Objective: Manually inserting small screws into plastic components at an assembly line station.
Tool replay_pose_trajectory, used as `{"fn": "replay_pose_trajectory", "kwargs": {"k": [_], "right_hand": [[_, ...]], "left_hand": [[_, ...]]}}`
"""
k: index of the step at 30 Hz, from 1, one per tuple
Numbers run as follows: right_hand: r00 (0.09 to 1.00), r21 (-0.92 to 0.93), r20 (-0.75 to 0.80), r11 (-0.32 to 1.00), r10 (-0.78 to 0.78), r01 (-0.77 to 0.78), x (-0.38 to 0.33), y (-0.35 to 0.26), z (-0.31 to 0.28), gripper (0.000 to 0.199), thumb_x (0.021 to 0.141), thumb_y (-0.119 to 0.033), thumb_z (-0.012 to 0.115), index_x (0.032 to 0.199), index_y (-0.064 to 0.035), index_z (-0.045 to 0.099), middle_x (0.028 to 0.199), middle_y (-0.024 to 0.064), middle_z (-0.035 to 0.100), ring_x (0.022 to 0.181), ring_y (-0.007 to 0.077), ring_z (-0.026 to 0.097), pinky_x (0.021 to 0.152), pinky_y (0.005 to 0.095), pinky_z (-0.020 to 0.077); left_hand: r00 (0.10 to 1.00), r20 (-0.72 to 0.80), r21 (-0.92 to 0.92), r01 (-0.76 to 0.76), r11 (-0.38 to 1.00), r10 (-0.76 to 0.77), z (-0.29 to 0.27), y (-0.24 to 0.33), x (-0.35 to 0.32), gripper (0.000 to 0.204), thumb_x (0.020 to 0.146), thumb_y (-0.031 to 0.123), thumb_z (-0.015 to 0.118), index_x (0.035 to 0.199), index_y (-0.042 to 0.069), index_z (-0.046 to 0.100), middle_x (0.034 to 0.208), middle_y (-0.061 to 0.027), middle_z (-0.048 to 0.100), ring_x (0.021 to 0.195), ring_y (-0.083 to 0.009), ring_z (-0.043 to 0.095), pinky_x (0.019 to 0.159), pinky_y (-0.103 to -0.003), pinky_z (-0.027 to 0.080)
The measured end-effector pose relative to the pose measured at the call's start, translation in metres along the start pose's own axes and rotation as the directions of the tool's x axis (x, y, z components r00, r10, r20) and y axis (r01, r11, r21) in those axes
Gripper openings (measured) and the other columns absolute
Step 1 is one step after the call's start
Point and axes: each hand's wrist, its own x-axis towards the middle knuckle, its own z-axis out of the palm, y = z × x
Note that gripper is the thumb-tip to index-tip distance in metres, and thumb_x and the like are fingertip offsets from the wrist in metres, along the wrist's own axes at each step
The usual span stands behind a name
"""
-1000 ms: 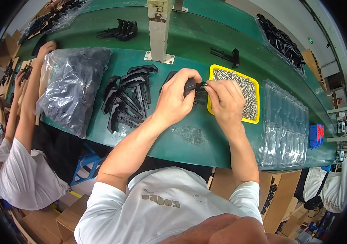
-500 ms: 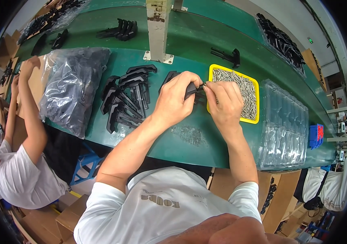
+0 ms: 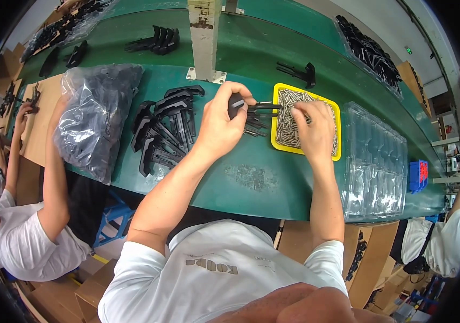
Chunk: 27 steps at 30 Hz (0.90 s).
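My left hand (image 3: 222,116) is wrapped round a black plastic part (image 3: 236,102), whose thin dark prongs stick out to the right. Those prongs reach the left rim of a yellow tray (image 3: 278,145) full of small silver metal pins (image 3: 286,129). Above the tray is my right hand (image 3: 316,126), its thumb and bent fingers drawn together over the pins; whatever lies between the fingertips is too small to make out. More dark pronged pieces (image 3: 257,124) show below the held part, partly hidden by my left hand.
Several black pronged parts (image 3: 178,105) lie in a pile to the left, beside a plastic bag (image 3: 92,118) of dark pieces. Clear plastic trays (image 3: 375,161) stand at the right. A metal post (image 3: 203,43) rises behind. A co-worker (image 3: 41,231) sits at the left.
My right hand has left the black part and moved right, over the pins. My left hand has shifted slightly left and turned the part, so its prongs now show.
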Motion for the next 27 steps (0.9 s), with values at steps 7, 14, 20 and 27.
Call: {"fn": "replay_pose_trajectory", "kwargs": {"k": [7, 14, 20, 27], "right_hand": [[0.975, -0.344, 0.221, 0.938, 0.031, 0.048, -0.007, 0.028, 0.006, 0.012, 0.086, -0.012, 0.077, 0.095, -0.0044, 0.075, 0.097, 0.0079, 0.070, 0.090, 0.0286, 0.063, 0.085, 0.0382, 0.0513], [0.983, -0.284, 0.182, 0.958, 0.011, 0.042, -0.007, 0.029, 0.005, 0.009, 0.087, -0.011, 0.075, 0.093, -0.0051, 0.074, 0.097, 0.0083, 0.069, 0.090, 0.0297, 0.063, 0.085, 0.0389, 0.0514], [0.973, -0.281, 0.230, 0.956, -0.018, 0.084, -0.005, 0.025, 0.005, 0.007, 0.089, -0.010, 0.073, 0.094, -0.0045, 0.073, 0.095, 0.0085, 0.066, 0.089, 0.0298, 0.062, 0.085, 0.0386, 0.0514], [0.995, -0.070, 0.011, 0.993, 0.098, -0.097, 0.003, 0.009, -0.008, 0.009, 0.088, -0.009, 0.074, 0.095, -0.0018, 0.074, 0.090, 0.0082, 0.071, 0.080, 0.0255, 0.065, 0.074, 0.0353, 0.0520]], "left_hand": [[1.000, -0.024, 0.185, 0.000, 0.983, 0.004, -0.003, -0.001, 0.001, 0.026, 0.086, -0.004, 0.060, 0.110, 0.004, 0.054, 0.086, -0.0088, 0.068, 0.075, -0.0245, 0.065, 0.070, -0.036, 0.051], [0.998, -0.033, 0.313, 0.056, 0.948, -0.047, -0.005, -0.001, 0.000, 0.026, 0.087, 0.002, 0.062, 0.110, 0.005, 0.052, 0.083, -0.0109, 0.067, 0.070, -0.0274, 0.064, 0.067, -0.040, 0.050], [0.999, -0.032, 0.327, 0.051, 0.944, -0.043, -0.005, 0.004, -0.003, 0.024, 0.089, 0.004, 0.061, 0.111, 0.004, 0.051, 0.082, -0.0126, 0.066, 0.069, -0.0296, 0.064, 0.066, -0.042, 0.050], [0.997, -0.057, 0.185, 0.063, 0.981, -0.053, -0.007, -0.006, -0.001, 0.022, 0.094, 0.001, 0.059, 0.115, 0.002, 0.049, 0.094, -0.0119, 0.068, 0.075, -0.0223, 0.070, 0.066, -0.035, 0.054]]}}
